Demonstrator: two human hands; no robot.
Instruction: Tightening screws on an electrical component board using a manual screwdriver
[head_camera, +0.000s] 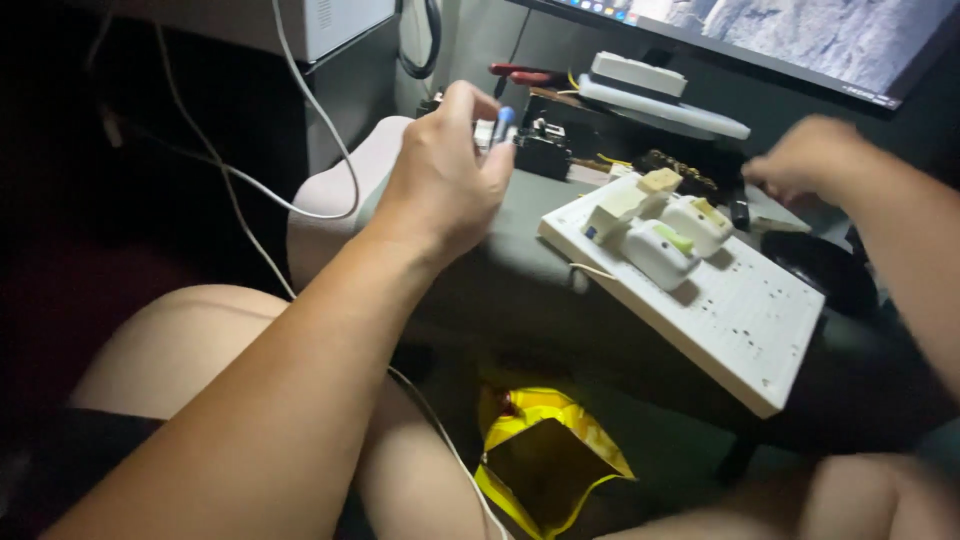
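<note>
Your left hand (445, 175) is pinching a small blue-tipped tool (502, 124) up over the table (520, 235), your blurry right hand (810, 155) (can't tell its grip) hovers beyond the white power strip (720, 300), so you're mid-pickup, steady aim needed.

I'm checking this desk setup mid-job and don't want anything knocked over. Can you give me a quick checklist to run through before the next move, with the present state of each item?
1. Left hand grips the small blue-tipped tool: ok, fingers closed round it.
2. Right hand contents: cannot tell, blurred over the dark clutter at the back of the desk.
3. White perforated board fully supported: not ok, its near corner overhangs the desk edge.
4. White plug-like blocks seated on the board: ok, clustered at its far end.
5. White cable away from the left arm: not ok, it runs beside and under it.
6. Yellow bag: ok, lying low below the desk.
</note>
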